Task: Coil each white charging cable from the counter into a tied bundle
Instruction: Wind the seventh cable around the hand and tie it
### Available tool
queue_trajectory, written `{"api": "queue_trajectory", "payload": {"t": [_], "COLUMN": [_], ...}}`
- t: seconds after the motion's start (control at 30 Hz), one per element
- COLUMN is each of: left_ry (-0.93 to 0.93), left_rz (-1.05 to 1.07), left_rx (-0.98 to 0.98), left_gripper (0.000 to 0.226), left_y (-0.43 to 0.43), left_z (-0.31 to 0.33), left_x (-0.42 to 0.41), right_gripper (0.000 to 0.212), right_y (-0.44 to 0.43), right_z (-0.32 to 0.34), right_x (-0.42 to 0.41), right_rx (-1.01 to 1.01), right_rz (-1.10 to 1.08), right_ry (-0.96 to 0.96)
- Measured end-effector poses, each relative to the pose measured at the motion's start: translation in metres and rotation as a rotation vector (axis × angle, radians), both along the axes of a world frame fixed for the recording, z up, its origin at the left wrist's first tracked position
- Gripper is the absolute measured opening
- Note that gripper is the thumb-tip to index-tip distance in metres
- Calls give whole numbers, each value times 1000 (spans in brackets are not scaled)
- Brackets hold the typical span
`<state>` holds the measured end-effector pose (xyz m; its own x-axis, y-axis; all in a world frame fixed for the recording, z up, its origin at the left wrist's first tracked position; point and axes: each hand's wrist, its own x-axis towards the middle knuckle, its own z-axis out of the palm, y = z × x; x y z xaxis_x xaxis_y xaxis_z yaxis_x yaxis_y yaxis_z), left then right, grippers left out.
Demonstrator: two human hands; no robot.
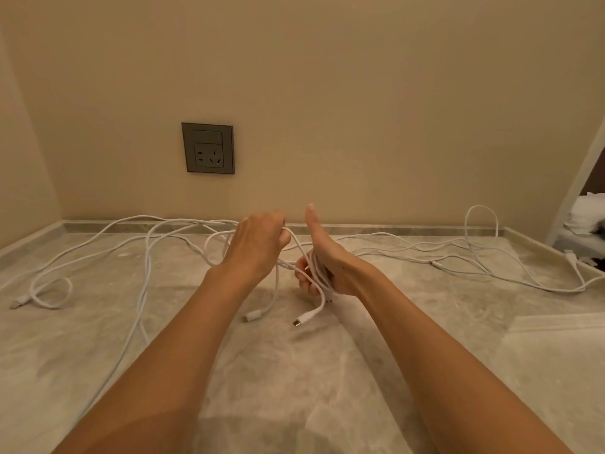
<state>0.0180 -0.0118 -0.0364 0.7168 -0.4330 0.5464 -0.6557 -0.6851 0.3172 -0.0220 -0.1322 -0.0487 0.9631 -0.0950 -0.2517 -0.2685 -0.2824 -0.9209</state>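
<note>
Marble counter (327, 388), white cables (147, 257) sprawled edge to edge, left hand (258, 244) pinching strand (296, 240), right hand (327, 257) gripping coils (316, 268)

Home or hotel room, marble counter (294, 371), grey wall socket (208, 148), bedding (587, 213) at right

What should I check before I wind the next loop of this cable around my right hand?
1. Coil held: the right hand has its fingers curled round the coil. Ok.
2. Feed gripped: the left hand grips the strand that leads to the coil. Ok.
3. Slack free: beyond the left hand, the loose cables cross one another on the counter. Not ok; it may snag.
4. Ends: the left plug and the right plug sit below the hands. Whether both belong to this cable: cannot tell.
5. Right-side cable separate from the coil: cannot tell.
</note>
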Motion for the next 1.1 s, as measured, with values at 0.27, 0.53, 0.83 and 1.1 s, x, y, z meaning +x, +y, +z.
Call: {"api": "queue_trajectory", "payload": {"t": [0.27,0.53,0.83,1.1], "left_ry": [-205,-224,-59,-108], "left_rz": [18,111,-2,112], "left_rx": [137,92,252,648], "left_gripper": [9,16,18,28], "left_y": [5,8,1,5], "left_z": [13,18,26,-10], "left_x": [13,22,24,23], "right_gripper": [93,95,102,87], "right_y": [0,-4,26,16], "right_z": [1,12,-2,15], "right_x": [3,3,-5,6], "right_rx": [-122,-238,909,1584], "right_rz": [72,189,1065,219], "right_ry": [-8,20,-137,-601]}}
